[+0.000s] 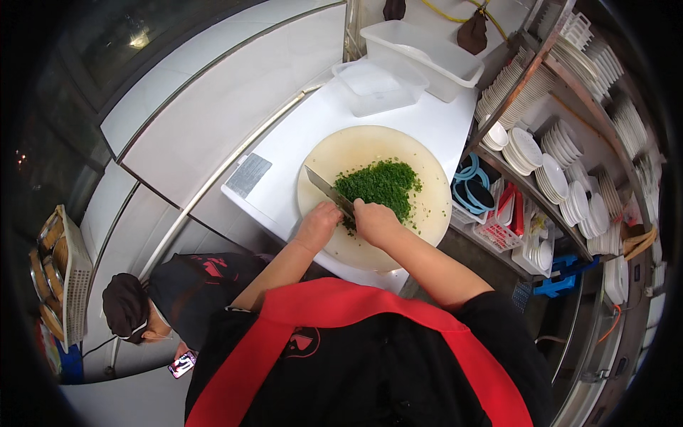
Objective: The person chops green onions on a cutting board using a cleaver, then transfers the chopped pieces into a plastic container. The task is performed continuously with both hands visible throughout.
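Note:
A round cutting board (pixel 373 139) lies on a white work surface. Finely chopped green herbs (pixel 380 187), likely chives or scallions, are heaped in its middle, with small bits scattered to the right. My right hand (pixel 373 221) is closed around the handle of a kitchen knife (pixel 323 187), whose blade points to the upper left along the left side of the heap. My left hand (pixel 320 220) is at the near side of the blade, its fingers bent close to the metal. Whether those fingers pinch the blade or hold some greens is hidden.
Two translucent plastic tubs (pixel 381 99) (pixel 453 85) stand behind the board. Stacked white plates (pixel 552 176) fill the metal shelving on the right, above baskets. A white tiled wall (pixel 235 96) borders the left. A co-worker (pixel 197 293) holding a phone (pixel 182 364) is close by at lower left.

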Demonstrator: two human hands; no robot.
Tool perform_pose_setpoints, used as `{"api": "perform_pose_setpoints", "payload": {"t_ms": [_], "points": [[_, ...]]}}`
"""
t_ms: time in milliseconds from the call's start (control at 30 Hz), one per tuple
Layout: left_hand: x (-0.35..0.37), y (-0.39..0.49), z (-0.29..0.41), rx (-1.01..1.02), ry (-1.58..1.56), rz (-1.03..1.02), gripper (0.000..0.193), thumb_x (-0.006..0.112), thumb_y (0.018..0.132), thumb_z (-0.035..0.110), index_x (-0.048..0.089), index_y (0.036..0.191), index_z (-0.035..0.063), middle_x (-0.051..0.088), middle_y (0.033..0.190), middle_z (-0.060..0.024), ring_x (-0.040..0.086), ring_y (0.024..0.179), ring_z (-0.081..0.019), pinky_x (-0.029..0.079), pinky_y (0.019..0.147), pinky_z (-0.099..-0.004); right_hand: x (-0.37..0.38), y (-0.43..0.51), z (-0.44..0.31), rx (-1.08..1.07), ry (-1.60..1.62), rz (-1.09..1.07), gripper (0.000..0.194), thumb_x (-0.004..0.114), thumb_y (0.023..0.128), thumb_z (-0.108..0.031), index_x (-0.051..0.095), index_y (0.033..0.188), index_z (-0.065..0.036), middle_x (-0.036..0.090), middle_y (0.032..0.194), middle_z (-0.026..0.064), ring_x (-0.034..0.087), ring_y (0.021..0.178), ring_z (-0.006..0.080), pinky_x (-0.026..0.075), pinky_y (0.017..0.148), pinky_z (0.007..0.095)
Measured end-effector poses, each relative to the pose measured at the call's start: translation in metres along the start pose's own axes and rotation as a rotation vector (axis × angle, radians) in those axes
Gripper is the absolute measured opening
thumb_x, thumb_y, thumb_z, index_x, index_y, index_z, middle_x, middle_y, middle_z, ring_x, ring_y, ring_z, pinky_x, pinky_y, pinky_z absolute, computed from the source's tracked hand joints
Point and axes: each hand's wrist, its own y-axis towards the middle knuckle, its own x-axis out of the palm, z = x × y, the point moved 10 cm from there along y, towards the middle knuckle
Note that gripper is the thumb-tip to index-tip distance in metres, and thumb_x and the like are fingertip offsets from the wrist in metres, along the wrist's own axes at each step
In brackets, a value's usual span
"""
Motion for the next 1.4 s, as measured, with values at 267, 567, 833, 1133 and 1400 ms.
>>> {"api": "perform_pose_setpoints", "payload": {"t_ms": [267,567,833,1133,1400], "points": [[-0.004,-0.004,0.006,0.049,-0.005,-0.001,0.010,0.062,0.074,0.002,0.066,0.082,0.0045,0.062,0.087,-0.0088,0.059,0.086,-0.0287,0.051,0.074,-0.0383,0.009,0.001,0.005,0.024,0.097,0.071,0.016,0.048,0.093,-0.015,0.052,0.096,0.001,0.066,0.081,0.0254,0.066,0.080,0.0424,0.052,0.071,0.0513],[0.004,-0.001,0.006,0.041,-0.047,0.026,0.012,0.066,0.076,0.001,0.067,0.088,0.0023,0.064,0.092,-0.0107,0.060,0.091,-0.0303,0.051,0.077,-0.0387,-0.008,-0.019,0.024,0.091,0.091,0.094,0.018,0.047,0.096,-0.017,0.051,0.097,0.001,0.066,0.081,0.0255,0.066,0.078,0.0432,0.053,0.070,0.0522],[0.010,0.004,0.004,0.028,-0.044,-0.021,0.008,0.065,0.077,0.001,0.066,0.084,0.0031,0.061,0.086,-0.0122,0.058,0.087,-0.0328,0.050,0.078,-0.0406,0.011,-0.014,0.009,0.049,-0.030,0.011,0.015,0.048,0.093,-0.014,0.051,0.098,0.000,0.067,0.080,0.0240,0.067,0.077,0.0407,0.054,0.068,0.0500],[0.011,0.006,0.005,0.033,-0.014,-0.028,0.008,0.062,0.076,-0.002,0.066,0.081,0.0024,0.060,0.083,-0.0131,0.058,0.086,-0.0334,0.050,0.077,-0.0400,0.008,-0.012,0.007,0.040,-0.052,-0.058,0.014,0.051,0.087,-0.007,0.052,0.099,0.001,0.068,0.085,0.0236,0.068,0.084,0.0401,0.055,0.073,0.0474],[0.008,0.004,0.008,0.019,-0.050,-0.020,0.008,0.062,0.075,-0.002,0.065,0.081,0.0028,0.059,0.083,-0.0127,0.057,0.084,-0.0324,0.049,0.075,-0.0401,-0.004,0.005,0.015,0.001,0.008,0.103,0.019,0.048,0.096,-0.019,0.052,0.095,0.000,0.066,0.078,0.0226,0.066,0.076,0.0410,0.053,0.067,0.0507]]}}
